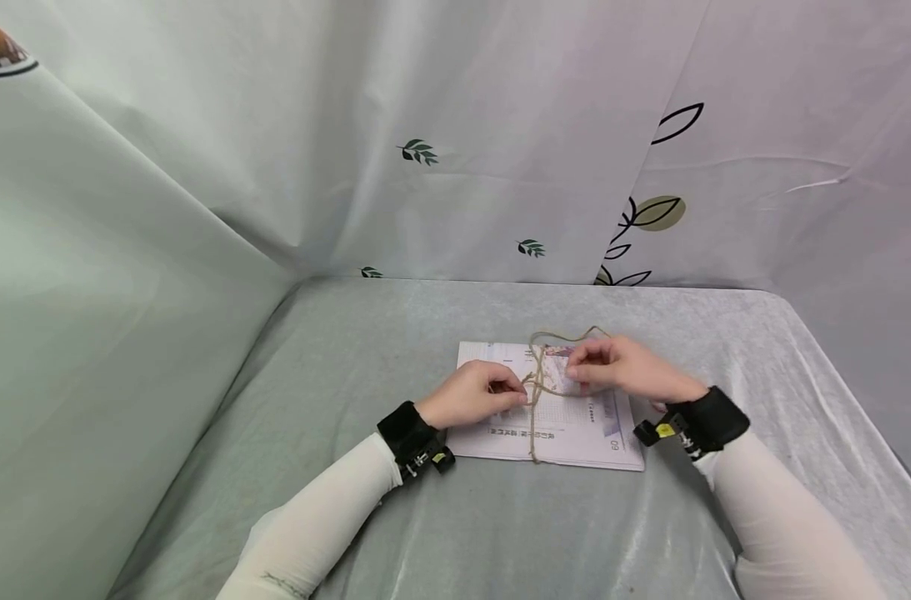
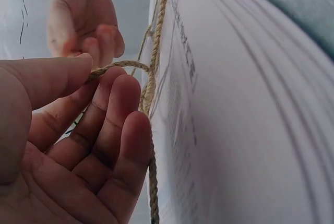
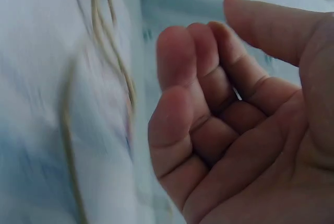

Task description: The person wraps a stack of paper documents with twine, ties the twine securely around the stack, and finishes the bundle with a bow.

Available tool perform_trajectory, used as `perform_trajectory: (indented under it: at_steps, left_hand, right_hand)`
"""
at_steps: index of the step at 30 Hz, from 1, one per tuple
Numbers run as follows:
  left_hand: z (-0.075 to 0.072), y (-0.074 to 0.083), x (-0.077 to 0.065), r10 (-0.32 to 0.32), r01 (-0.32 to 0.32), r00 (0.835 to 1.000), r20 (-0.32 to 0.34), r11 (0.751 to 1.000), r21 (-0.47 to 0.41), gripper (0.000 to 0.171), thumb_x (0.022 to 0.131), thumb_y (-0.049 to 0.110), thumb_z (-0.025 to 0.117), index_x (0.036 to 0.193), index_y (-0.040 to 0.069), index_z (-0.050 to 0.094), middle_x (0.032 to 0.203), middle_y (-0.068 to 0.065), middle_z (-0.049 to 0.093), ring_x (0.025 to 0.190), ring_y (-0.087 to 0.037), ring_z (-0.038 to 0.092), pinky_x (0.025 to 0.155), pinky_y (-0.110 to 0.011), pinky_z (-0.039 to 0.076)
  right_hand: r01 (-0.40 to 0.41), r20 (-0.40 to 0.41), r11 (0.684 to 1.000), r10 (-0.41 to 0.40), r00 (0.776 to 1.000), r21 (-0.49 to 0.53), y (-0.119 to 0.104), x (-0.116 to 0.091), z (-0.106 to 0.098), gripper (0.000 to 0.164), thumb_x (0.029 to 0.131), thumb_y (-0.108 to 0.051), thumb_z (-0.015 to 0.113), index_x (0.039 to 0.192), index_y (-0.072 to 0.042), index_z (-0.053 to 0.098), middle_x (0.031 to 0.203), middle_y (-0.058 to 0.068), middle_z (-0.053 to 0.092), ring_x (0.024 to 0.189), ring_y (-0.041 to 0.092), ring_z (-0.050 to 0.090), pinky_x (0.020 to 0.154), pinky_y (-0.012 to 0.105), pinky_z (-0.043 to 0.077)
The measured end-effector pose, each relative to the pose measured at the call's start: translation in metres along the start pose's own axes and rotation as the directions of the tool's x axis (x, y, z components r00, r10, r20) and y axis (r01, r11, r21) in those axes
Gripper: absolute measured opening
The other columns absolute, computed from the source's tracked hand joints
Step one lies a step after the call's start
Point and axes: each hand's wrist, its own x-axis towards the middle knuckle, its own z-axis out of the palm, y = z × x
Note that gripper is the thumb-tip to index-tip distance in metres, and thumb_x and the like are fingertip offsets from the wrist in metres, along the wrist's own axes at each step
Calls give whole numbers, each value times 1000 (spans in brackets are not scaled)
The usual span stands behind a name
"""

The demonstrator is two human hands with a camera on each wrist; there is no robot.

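String (image 1: 534, 398) crosses over the paper stack (image 1: 575, 439), which lies flat on the gray table (image 1: 335, 367). The left hand (image 1: 482, 396) pinches a bit of string near the crossing. The right hand (image 1: 618, 364) holds nothing I can see; its thumb sits apart from its bent fingers. I think a weak pinch could let the string slip loose, and the loop at the back might catch on fingers. Both hands hide some paper. Leafy cloth (image 1: 500, 200) hangs behind.

Head view looks forward and down; 2 close wrist views share the twine (image 2: 159, 25).
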Motion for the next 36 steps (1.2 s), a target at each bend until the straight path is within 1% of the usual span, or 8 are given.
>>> perform_trajectory:
  at_steps: [3,8,12,16,20,25,32,36]
  left_hand:
    - [-2,0,0,-10,10,1000,3,1000,-9,9,106,21,79,103,15,84,86,9,73,77,-5,62,73,-25,50]
    - [-6,-2,0,-26,27,1000,9,998,-53,9,107,20,78,104,14,84,88,-1,76,77,-7,66,71,-25,52]
    - [-9,-2,0,-25,26,1000,11,997,-72,9,107,20,77,106,13,84,91,-5,78,78,-8,68,71,-26,53]
    - [-13,2,-1,-22,22,1000,3,996,-89,10,107,19,77,106,11,84,92,-5,78,80,-10,69,72,-26,53]
    - [-17,5,-1,-7,7,1000,0,994,-113,9,106,18,78,105,10,84,92,-8,79,81,-15,71,72,-25,53]
    - [-30,8,-1,27,-21,999,35,988,-154,11,106,17,79,104,7,83,91,-7,79,83,-23,72,73,-27,52]
    - [-53,4,-11,-35,61,994,100,960,-272,19,111,19,71,106,1,77,101,-13,82,94,-38,75,85,-41,61]
    - [-64,-8,-21,-29,75,990,135,934,-350,20,114,16,67,104,-1,71,116,-15,82,102,-35,77,89,-43,62]
  right_hand:
    - [-72,-86,987,60,994,-141,6,-8,-25,18,108,-25,76,109,-7,78,92,10,73,83,27,71,74,35,59]
    - [-178,-142,892,130,981,-415,15,-25,-62,15,104,-25,79,103,-10,77,90,-1,72,80,18,62,72,35,50]
    - [-226,-126,839,188,974,-496,24,-34,-76,16,92,-18,84,100,-8,74,92,-3,69,82,18,59,75,38,49]
    - [-255,-57,834,261,964,-490,35,-35,-80,21,82,-12,87,97,-9,74,91,-1,69,83,19,58,77,38,48]
    - [-276,-20,838,303,953,-470,46,-35,-80,15,82,-9,85,86,-11,71,80,-3,63,74,18,56,70,36,46]
    - [-267,-16,841,295,955,-471,51,-37,-81,14,84,-4,76,77,-13,68,71,-6,57,66,16,52,64,32,41]
    - [-270,-26,844,291,956,-463,52,-34,-80,16,83,-3,75,75,-13,66,69,-7,55,63,15,51,63,31,40]
    - [-265,-31,840,285,958,-473,52,-33,-80,19,82,-2,73,72,-14,61,64,-9,49,60,14,47,61,32,37]
